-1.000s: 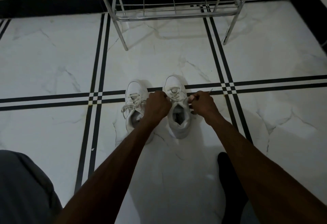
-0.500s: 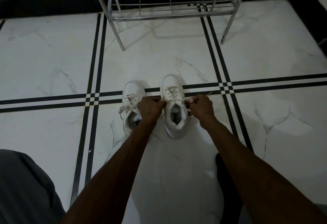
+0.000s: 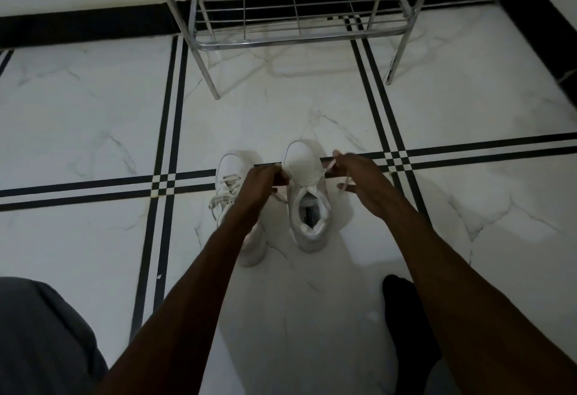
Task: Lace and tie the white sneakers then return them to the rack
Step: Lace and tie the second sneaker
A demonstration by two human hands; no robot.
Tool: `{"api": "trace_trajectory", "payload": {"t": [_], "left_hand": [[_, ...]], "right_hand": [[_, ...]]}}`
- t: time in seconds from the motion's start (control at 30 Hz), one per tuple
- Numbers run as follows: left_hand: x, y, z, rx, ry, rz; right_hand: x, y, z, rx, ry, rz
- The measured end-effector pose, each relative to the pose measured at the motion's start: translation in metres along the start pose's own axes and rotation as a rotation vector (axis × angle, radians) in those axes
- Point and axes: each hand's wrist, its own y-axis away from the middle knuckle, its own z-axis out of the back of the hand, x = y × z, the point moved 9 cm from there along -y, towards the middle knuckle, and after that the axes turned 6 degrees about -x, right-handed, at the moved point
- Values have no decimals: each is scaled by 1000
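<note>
Two white sneakers stand side by side on the marble floor, toes pointing away from me. The right sneaker (image 3: 307,204) has its lace ends pulled out to both sides. My left hand (image 3: 263,183) pinches the left lace end beside the tongue. My right hand (image 3: 359,176) grips the right lace end (image 3: 330,165), which runs taut from the shoe's eyelets. The left sneaker (image 3: 229,176) is partly hidden under my left forearm, its laces (image 3: 218,201) hanging loose over the side.
A chrome wire shoe rack (image 3: 296,10) stands against the wall beyond the sneakers, its legs on the floor. A black-socked foot (image 3: 402,310) rests at lower right. A grey-trousered knee (image 3: 40,338) fills the lower left. Black stripes cross the white floor.
Both hands moved apart and slightly forward, drawing the right sneaker's lace ends outward. The view shifted, bringing the rack lower in frame.
</note>
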Motion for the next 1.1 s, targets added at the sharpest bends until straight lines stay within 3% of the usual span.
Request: {"api": "trace_trajectory", "payload": {"t": [0.13,0.27,0.4,0.57,0.87,1.1], "left_hand": [[-10,-3,-10,76,263,41],[-20,-3,-7,98,366,6],[-31,-1,-10,81,235,-97],[-32,2,-23,104,89,-183],[-36,5,-23,145,-4,-304],[-37,8,-24,113,6,-369]], "right_hand": [[22,1,-18,101,-291,-16],[33,2,-25,76,-234,111],[34,2,-30,72,-43,267],[28,2,-34,87,78,269],[21,-1,-22,-29,-130,60],[19,-3,-23,-73,-113,90]]}}
